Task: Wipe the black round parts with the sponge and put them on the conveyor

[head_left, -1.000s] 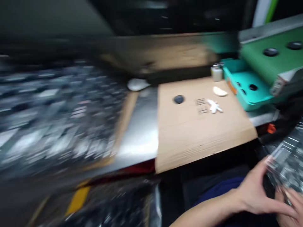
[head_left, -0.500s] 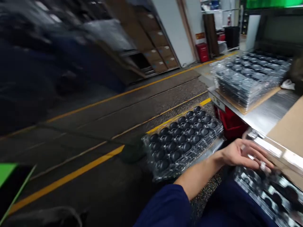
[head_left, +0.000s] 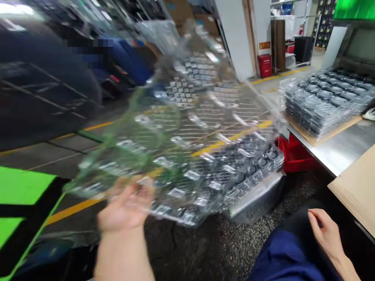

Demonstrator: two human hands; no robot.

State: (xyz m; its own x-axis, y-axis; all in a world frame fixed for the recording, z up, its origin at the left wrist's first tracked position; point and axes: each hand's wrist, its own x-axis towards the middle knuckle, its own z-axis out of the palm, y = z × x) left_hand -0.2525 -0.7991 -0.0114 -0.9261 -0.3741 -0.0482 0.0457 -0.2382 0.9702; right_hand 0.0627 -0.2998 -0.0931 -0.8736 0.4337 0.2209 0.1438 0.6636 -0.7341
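My left hand (head_left: 129, 199) is closed on the lower left edge of a large clear plastic tray (head_left: 175, 150). The moulded sheet is tilted up and blurred, and the floor shows through it. Behind its right side, a stack of clear trays with round black parts (head_left: 262, 162) rests on a silvery box-like support (head_left: 258, 203), partly hidden by the raised sheet. My right hand (head_left: 328, 236) lies low on the right beside my navy-clothed leg, thumb and a finger apart, with nothing seen in it. Its other fingers are mostly hidden.
On the metal table (head_left: 336, 152) at right stands another tray stack (head_left: 325, 103) on a brown board. Flat cardboard (head_left: 357, 191) lies nearer on its edge. Below is a red bin (head_left: 299, 156). A green and black panel (head_left: 26, 199) juts in from the left.
My left arm was stretched right over a tray with black parts; now it is at the left, gripping a raised clear tray. My right hand has come into view. The camera view has shifted.
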